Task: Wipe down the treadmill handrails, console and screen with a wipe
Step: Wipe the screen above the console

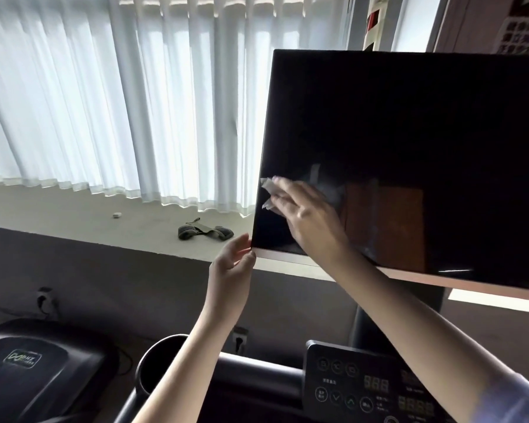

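Right hand (pixel 306 215), fingers straight and together, presses wipe (pixel 268 186) flat on screen (pixel 409 117) near its 8 o'clock edge; left hand (pixel 232 265) pinches the screen's 7 o'clock corner between thumb and fingers.

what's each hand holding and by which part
The left hand pinches the screen by its lower left corner. The right hand grips nothing: its straight fingers press the wipe flat on the screen near its left edge.
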Demonstrator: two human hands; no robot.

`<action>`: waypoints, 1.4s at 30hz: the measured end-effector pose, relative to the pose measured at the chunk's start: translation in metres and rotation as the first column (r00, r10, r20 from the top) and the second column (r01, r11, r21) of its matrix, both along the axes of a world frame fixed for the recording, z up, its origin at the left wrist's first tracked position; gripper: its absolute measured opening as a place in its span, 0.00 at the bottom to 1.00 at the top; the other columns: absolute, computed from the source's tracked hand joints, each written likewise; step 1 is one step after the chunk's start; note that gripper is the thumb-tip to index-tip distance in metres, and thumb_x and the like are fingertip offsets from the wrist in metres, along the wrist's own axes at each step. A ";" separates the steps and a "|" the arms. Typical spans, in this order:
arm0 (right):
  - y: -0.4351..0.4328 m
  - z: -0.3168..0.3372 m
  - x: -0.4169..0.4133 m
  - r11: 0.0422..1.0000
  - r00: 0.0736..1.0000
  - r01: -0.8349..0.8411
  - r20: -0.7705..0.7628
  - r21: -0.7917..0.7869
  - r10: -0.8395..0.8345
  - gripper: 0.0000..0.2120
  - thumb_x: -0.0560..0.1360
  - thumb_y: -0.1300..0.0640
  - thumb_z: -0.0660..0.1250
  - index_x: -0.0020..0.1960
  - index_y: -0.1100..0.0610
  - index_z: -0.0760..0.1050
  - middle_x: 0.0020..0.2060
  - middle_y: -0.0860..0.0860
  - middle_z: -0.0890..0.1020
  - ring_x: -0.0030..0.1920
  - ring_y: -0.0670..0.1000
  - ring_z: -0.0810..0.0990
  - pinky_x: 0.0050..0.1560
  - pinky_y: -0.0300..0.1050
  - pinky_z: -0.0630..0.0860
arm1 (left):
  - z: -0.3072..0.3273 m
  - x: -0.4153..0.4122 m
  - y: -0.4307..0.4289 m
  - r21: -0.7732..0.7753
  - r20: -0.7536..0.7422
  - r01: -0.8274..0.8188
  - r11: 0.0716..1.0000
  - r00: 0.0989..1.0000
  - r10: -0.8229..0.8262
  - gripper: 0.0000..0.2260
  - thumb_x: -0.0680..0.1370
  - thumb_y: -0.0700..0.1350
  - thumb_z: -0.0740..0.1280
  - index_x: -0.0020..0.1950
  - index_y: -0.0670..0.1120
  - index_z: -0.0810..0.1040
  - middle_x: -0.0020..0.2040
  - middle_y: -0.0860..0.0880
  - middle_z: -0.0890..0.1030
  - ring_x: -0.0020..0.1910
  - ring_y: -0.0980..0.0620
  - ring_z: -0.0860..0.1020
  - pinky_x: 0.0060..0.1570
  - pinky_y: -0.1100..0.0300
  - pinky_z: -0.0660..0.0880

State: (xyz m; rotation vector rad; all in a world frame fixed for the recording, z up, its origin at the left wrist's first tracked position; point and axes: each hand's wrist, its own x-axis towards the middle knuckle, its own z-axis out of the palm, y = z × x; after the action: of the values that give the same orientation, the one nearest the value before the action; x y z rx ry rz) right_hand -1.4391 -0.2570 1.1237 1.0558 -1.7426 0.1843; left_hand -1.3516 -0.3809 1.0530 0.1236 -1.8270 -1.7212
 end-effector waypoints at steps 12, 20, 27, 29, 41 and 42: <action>-0.008 0.011 -0.011 0.999 0.998 0.033 -0.048 0.039 -0.031 0.15 0.76 0.60 0.59 0.54 0.63 0.82 0.53 0.54 0.84 0.55 0.51 0.79 0.62 0.39 0.70 | 0.009 -0.005 0.002 -0.097 0.022 -0.007 0.995 1.000 0.009 0.16 0.79 0.35 0.62 0.62 0.51 0.76 0.59 0.50 0.77 0.49 0.70 0.75 0.45 0.80 0.67; 0.006 0.049 -0.037 0.999 0.996 0.011 -0.089 -0.052 -0.016 0.11 0.75 0.61 0.70 0.56 0.62 0.82 0.55 0.53 0.84 0.54 0.53 0.81 0.58 0.46 0.76 | 0.021 -0.005 0.008 -0.218 -0.002 -0.027 0.976 1.000 0.027 0.20 0.78 0.35 0.61 0.60 0.59 0.76 0.52 0.55 0.74 0.48 0.66 0.76 0.45 0.77 0.68; 0.006 0.039 -0.033 0.972 0.986 -0.081 -0.122 0.222 0.111 0.09 0.73 0.61 0.71 0.52 0.60 0.84 0.52 0.51 0.84 0.55 0.50 0.82 0.59 0.41 0.75 | 0.033 -0.009 0.011 -0.420 0.034 -0.094 0.903 0.992 0.119 0.28 0.77 0.42 0.67 0.75 0.51 0.64 0.58 0.54 0.67 0.61 0.54 0.70 0.57 0.61 0.65; 0.009 0.059 -0.044 0.995 0.986 -0.055 -0.153 0.081 0.067 0.11 0.71 0.60 0.75 0.52 0.61 0.83 0.52 0.52 0.84 0.54 0.52 0.82 0.56 0.46 0.79 | 0.038 -0.010 0.017 -0.509 0.040 -0.097 0.855 0.990 0.136 0.31 0.75 0.45 0.69 0.75 0.53 0.62 0.57 0.51 0.65 0.62 0.52 0.64 0.57 0.58 0.62; 0.009 0.079 -0.058 0.995 0.981 -0.094 -0.170 -0.019 0.089 0.11 0.74 0.57 0.72 0.53 0.63 0.83 0.53 0.53 0.84 0.53 0.53 0.82 0.54 0.49 0.79 | 0.037 -0.017 0.030 -0.699 0.070 -0.164 0.696 0.953 0.295 0.51 0.70 0.57 0.74 0.79 0.46 0.42 0.65 0.43 0.58 0.64 0.45 0.58 0.65 0.50 0.63; 0.007 0.078 -0.057 0.990 0.987 -0.104 -0.136 -0.099 0.090 0.11 0.75 0.58 0.71 0.53 0.63 0.83 0.53 0.54 0.84 0.53 0.54 0.82 0.53 0.50 0.80 | 0.037 -0.017 0.030 -0.704 0.065 -0.170 0.689 0.952 0.301 0.50 0.71 0.57 0.73 0.79 0.46 0.42 0.65 0.43 0.59 0.64 0.45 0.58 0.65 0.50 0.62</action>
State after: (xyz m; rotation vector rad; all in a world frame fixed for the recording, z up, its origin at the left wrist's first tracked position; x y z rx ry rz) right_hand -1.4957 -0.2502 1.2021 1.0527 -1.5482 0.2599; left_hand -1.3689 -0.3511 1.0896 0.1935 -2.3519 -0.7730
